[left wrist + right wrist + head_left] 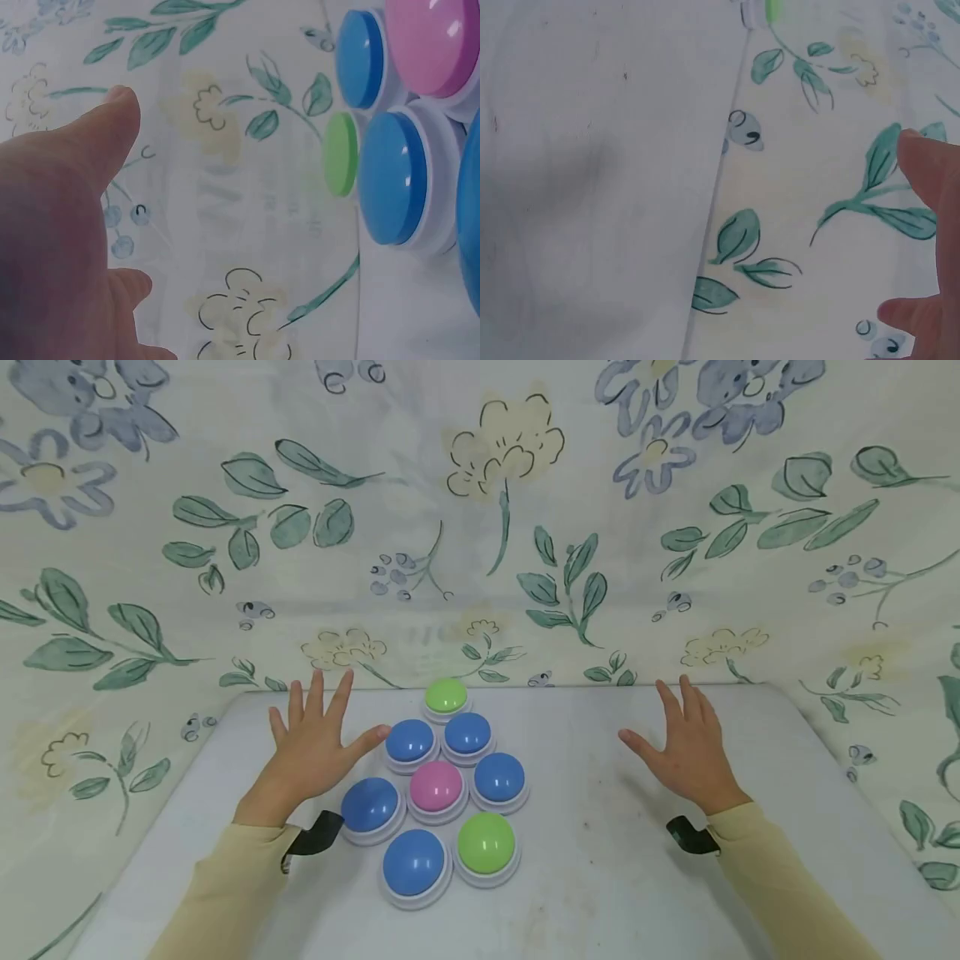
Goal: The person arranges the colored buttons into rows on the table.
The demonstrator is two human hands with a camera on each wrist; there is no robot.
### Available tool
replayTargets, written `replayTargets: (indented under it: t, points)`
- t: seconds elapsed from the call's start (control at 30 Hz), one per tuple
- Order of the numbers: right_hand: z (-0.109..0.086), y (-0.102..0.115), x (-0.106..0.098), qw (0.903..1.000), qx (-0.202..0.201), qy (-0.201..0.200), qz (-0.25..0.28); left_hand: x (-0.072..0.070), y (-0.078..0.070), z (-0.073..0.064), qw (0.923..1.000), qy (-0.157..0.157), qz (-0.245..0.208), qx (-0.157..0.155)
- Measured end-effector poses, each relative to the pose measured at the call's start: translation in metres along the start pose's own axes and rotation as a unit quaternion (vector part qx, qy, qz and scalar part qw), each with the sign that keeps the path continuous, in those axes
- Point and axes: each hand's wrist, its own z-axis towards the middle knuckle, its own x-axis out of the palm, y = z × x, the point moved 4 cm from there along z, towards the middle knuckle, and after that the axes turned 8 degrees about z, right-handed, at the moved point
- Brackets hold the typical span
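Observation:
Several round push buttons with white bases form a cluster left of the middle of the white table. A pink button (436, 786) sits in the midst of blue ones, such as the lower blue button (413, 862). One green button (486, 843) lies at the near right of the cluster, another green button (446, 697) at its far end. My left hand (309, 752) is spread beside the cluster, its thumb tip overlapping a blue button (409, 742) in the head view. Well to the right, my right hand (688, 747) has its fingers extended and holds nothing.
The white table (600, 893) ends at a far edge, behind which a flower-patterned cloth (420, 627) rises. Dark straps with small cameras circle both wrists, the left strap (318, 833) close to a blue button (371, 805). Small dark specks mark the tabletop.

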Motion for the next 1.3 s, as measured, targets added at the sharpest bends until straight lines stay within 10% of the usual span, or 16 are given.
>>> replayTargets:
  t: [1.3]
  points:
    - [-0.007,0.074,0.074,0.9891,0.002,0.071,0.129,0.045,-0.075,0.002,0.9847,-0.009,-0.163,0.06]
